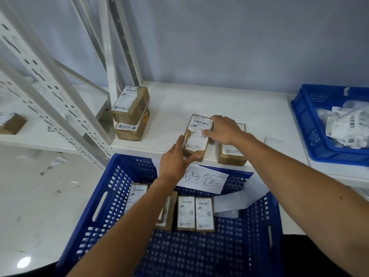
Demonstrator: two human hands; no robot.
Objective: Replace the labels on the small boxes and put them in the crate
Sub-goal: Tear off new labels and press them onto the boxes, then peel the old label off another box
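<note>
The label (196,141) could set creased or crooked if the right hand (223,129) smooths it unevenly, and a hard push could slide the box (187,137) over the edge into the crate (95,206). The box is brown cardboard with a wrinkled white barcode label and lies just beyond the crate's far rim. The right fingers press flat on top. The left hand (173,159), fingers straight, braces its side.
</note>
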